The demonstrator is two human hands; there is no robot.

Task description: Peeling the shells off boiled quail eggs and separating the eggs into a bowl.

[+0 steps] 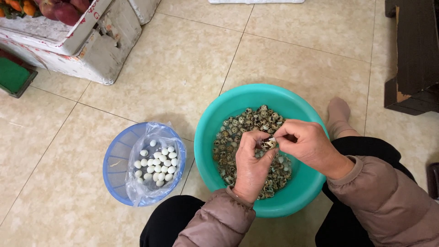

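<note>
A teal plastic basin [208,137] on the tiled floor holds water and several speckled quail eggs [247,121]. Above it my left hand [251,164] grips one speckled quail egg [269,144] between its fingers. My right hand [306,144] pinches at the same egg's shell with thumb and fingertips. To the left stands a blue basket [116,160] lined with a clear plastic bag [155,132], and inside lie several peeled white eggs [156,164].
White foam boxes [91,50] with fruit stand at the top left, beside a green-topped object [13,75]. Dark wooden furniture [414,55] sits at the right edge. My foot [339,112] rests behind the basin, my knees flank it.
</note>
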